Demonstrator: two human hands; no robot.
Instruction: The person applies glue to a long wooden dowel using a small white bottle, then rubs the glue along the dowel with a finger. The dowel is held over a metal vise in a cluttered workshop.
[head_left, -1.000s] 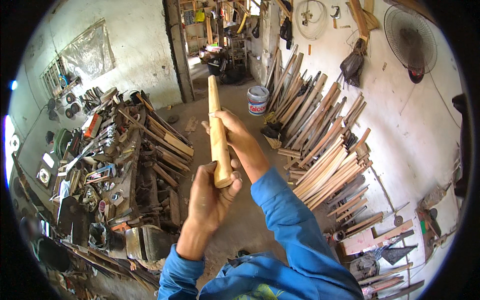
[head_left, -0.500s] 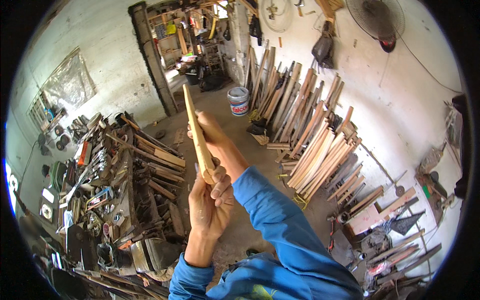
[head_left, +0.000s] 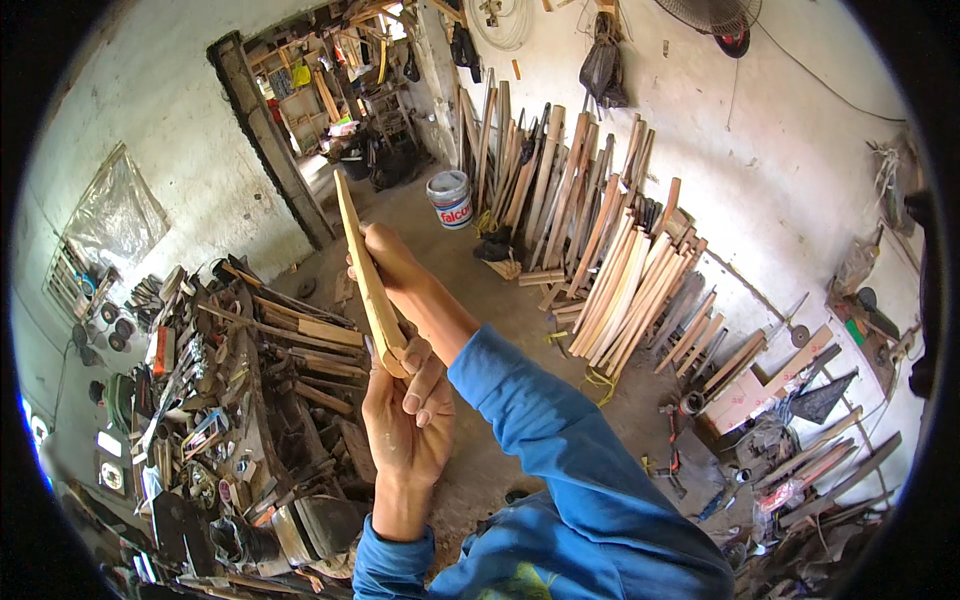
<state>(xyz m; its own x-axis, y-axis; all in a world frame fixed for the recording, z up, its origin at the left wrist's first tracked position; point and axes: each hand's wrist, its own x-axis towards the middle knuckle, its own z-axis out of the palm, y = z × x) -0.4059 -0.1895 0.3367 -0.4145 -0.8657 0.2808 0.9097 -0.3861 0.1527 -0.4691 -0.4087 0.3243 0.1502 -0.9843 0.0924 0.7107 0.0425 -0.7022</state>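
Observation:
Both my hands hold a long pale piece of wood (head_left: 370, 285), narrow at its far end and wider, with a blunt faceted end, towards me. It points up and away, above the floor. My left hand (head_left: 408, 410) grips the near end, thumb on one side and fingers curled round the other. Farther along, my right hand (head_left: 388, 258) closes round the middle of the wood from the right side; some of its fingers are hidden behind the piece. Blue sleeves cover both forearms.
On the left stands a cluttered workbench (head_left: 270, 420) with tools and wood strips. Long wooden poles (head_left: 560, 190) and a bundle of pale sticks (head_left: 635, 290) lean on the right wall. A white bucket (head_left: 449, 205) stands near the doorway. A fan (head_left: 712, 14) hangs upper right.
The view has turned a little, so the room sits farther left and the doorway higher. My hands keep their grip on the wood, which appears slightly farther left.

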